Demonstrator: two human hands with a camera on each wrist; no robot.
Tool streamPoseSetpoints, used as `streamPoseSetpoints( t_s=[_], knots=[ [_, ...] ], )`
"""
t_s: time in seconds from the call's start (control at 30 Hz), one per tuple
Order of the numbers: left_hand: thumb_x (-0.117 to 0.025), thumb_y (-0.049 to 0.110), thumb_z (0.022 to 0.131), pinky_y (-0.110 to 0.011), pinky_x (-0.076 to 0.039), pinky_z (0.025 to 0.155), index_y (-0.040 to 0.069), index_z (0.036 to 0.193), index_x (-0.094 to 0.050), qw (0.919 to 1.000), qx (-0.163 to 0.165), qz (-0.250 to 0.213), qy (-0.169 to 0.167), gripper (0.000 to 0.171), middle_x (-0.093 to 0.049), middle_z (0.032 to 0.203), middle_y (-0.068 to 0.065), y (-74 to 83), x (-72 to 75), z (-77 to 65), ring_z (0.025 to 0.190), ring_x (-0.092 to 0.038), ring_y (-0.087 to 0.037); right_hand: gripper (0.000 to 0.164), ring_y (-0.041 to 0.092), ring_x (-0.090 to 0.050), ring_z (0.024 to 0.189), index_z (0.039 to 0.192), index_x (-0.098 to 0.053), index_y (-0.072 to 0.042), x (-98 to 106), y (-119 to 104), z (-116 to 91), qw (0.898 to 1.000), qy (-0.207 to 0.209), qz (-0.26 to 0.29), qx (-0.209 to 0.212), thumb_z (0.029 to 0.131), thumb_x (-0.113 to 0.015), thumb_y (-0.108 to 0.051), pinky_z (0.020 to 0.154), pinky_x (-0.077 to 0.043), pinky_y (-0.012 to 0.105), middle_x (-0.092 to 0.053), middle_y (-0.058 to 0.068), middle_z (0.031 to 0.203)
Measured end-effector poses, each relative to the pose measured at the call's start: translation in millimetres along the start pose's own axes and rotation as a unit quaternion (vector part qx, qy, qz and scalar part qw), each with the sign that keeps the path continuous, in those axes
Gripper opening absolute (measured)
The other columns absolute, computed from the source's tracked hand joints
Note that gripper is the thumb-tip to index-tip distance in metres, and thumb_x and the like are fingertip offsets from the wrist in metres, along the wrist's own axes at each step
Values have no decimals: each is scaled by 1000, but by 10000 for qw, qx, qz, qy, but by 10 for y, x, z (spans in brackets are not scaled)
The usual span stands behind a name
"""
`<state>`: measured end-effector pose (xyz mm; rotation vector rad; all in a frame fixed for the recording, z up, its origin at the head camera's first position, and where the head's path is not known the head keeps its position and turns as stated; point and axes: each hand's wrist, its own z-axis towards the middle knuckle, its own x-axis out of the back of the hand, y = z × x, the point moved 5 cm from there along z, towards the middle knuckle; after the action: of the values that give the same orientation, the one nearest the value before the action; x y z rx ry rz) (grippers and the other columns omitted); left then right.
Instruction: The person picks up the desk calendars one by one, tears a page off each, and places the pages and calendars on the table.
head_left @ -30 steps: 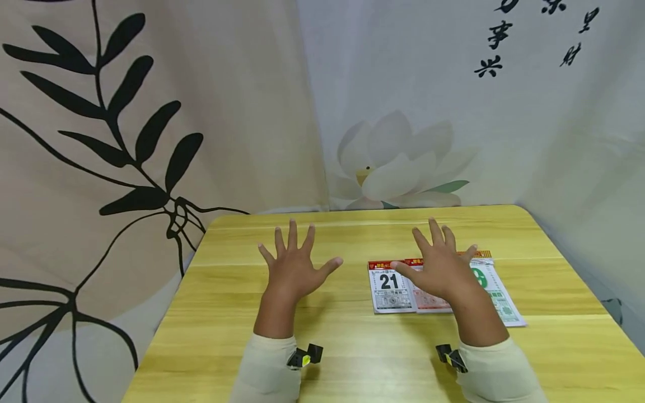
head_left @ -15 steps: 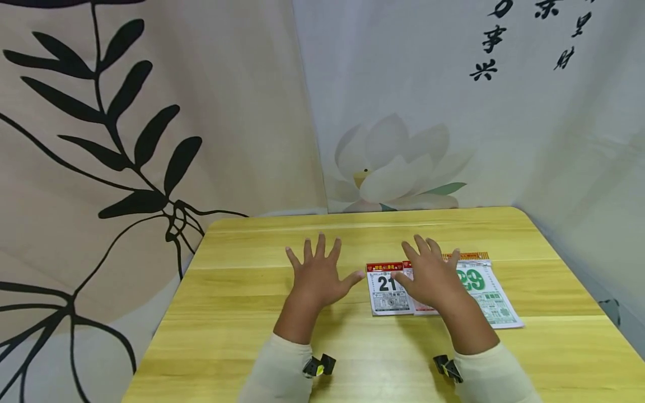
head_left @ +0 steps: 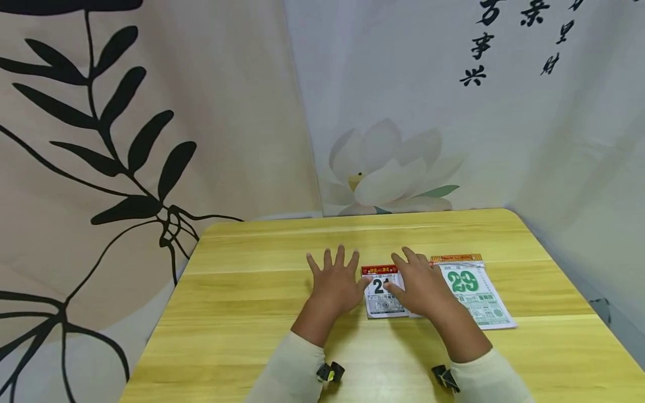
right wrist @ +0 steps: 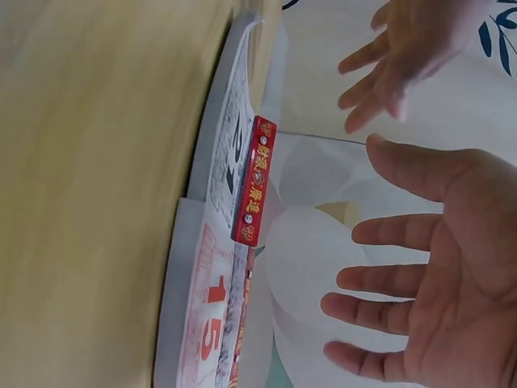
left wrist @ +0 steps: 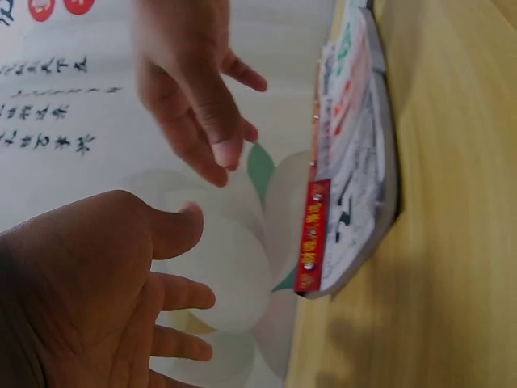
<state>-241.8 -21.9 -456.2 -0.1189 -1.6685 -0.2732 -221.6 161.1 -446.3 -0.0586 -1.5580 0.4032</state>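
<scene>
Three tear-off calendar pads lie in a row, overlapping. The left one, the "21" calendar (head_left: pixel 385 302), has a red header strip. A red-printed "15" calendar (right wrist: pixel 208 323) sits in the middle, mostly covered by my right hand in the head view. At the right end lies the larger "29" calendar (head_left: pixel 471 291) with green print. My left hand (head_left: pixel 335 288) is held with fingers spread just left of the "21" calendar, its thumb overlapping that pad's edge in the head view. My right hand (head_left: pixel 423 288), fingers spread, hovers above the middle pad. Both wrist views show empty palms.
The pads lie on a light wooden table (head_left: pixel 237 336). Behind it hangs a pale curtain (head_left: pixel 242 112) with dark leaves, a lotus and black characters. Small black wrist cameras (head_left: pixel 330 372) sit at both cream sleeves (head_left: pixel 289 372).
My left hand has moved right and nearer to the "21" calendar. My right hand has shifted left and slightly down, uncovering the "29". The pads keep their places on the table.
</scene>
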Motion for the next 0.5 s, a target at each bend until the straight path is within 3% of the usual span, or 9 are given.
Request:
streamPoseSetpoints(
  t_s=[0.1,0.27,0.5],
  knots=[
    [-44,57,114,-85,-11,126,27,170,-40,10000,18,33,-52,64,-34,179,-13,17,-48,54,165,-30,-47,75,51,-52,147,158,-55,-4,-40,-21,-21,10000,4,-53,41,99,-81,-42,114,-47,74,-50,28,162],
    [-45,45,117,-84,-16,126,26,166,-47,9999,-33,54,-159,53,-42,174,-12,56,-134,132,162,-36,-46,73,41,-63,127,154,-59,-2,-105,-80,-76,9998,-65,-48,185,98,-83,-42,99,-60,61,-62,24,142],
    [-44,42,117,-80,-25,127,25,163,-51,9995,-96,157,-274,49,-51,165,-11,100,-255,288,156,-44,-44,71,38,-65,119,151,-61,0,-135,-84,-145,9998,-116,-6,176,97,-83,-41,91,-62,57,-62,24,139]
  ],
)
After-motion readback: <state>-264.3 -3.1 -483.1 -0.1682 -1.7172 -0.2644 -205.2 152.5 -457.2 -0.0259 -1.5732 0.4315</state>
